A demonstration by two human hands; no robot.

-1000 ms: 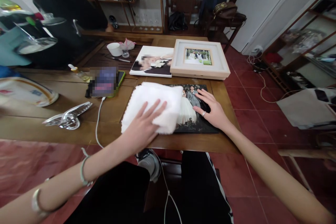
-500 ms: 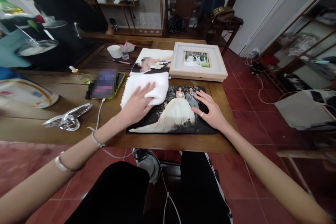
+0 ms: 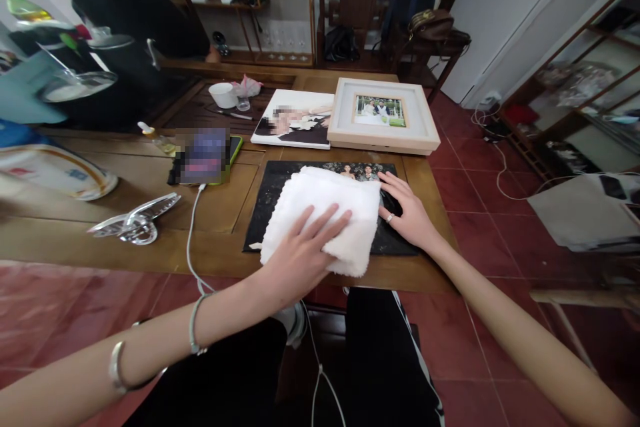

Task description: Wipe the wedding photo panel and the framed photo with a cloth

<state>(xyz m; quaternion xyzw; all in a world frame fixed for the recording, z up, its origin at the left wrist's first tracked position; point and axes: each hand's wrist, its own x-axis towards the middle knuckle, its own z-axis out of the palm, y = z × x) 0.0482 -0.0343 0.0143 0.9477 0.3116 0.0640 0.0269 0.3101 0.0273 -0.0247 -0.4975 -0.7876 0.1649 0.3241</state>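
Observation:
A folded, fluffy white cloth (image 3: 320, 193) covers the middle of a dark wedding photo panel (image 3: 265, 207) that lies flat on the table. My left hand (image 3: 305, 247) presses on the cloth, fingers spread across its top and the thumb tucked under a fold. On the right part of the panel rests my right hand (image 3: 407, 210), fingers apart, a ring on one finger. Only the couple's heads and some of the dark background show around the cloth.
Behind the panel lie a white-edged photo panel (image 3: 295, 137) and a light wooden picture frame (image 3: 420, 140). To the left are a phone (image 3: 203, 157) on a white cable, a silvery clip-like object (image 3: 137, 220), a dropper bottle (image 3: 160, 140) and a white cup (image 3: 223, 95).
My left hand has slid the white cloth rightward and toward me, from the panel's upper left corner over its middle, hiding the dress. My right hand stays on the panel.

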